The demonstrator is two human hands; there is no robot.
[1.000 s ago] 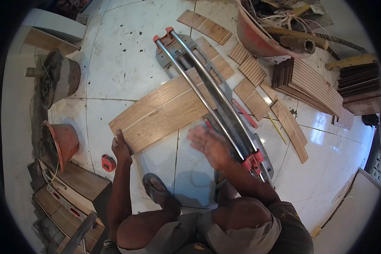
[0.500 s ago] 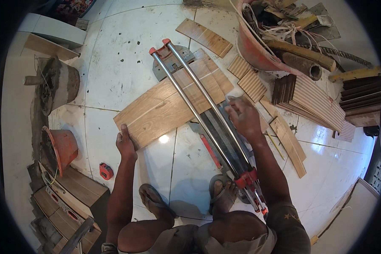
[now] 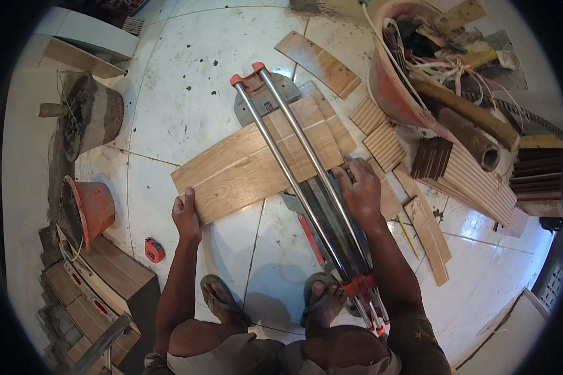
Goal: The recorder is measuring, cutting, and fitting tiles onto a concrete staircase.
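Note:
A wood-look tile [image 3: 231, 177] lies slantwise across the bed of a manual tile cutter [image 3: 319, 200], beneath its two steel rails. At the tile's near left corner my left hand [image 3: 186, 219] grips the edge, thumb on top and fingers underneath. My right hand [image 3: 361, 190] is just right of the rails, by the tile's right end. Its fingers are curled together, and what they pinch, if anything, is hidden. Another wood-look piece [image 3: 338, 134] shows past the tile's far right end. The cutter's red carriage [image 3: 358, 285] sits at the near end of the rails.
Cut tile strips [image 3: 428, 240] and a yellow pencil-like stick [image 3: 409, 237] lie right. Ribbed tiles [image 3: 463, 181] are stacked beside a red tub of scraps [image 3: 394, 81]. Left are a tape measure [image 3: 154, 250], an orange bucket [image 3: 97, 209] and a dark bucket [image 3: 103, 115]. My sandalled feet flank the near floor.
My right hand has come down to the tile's right end, its fingers curling closer together. My left hand keeps its grip on the tile. The whole view has shifted slightly.

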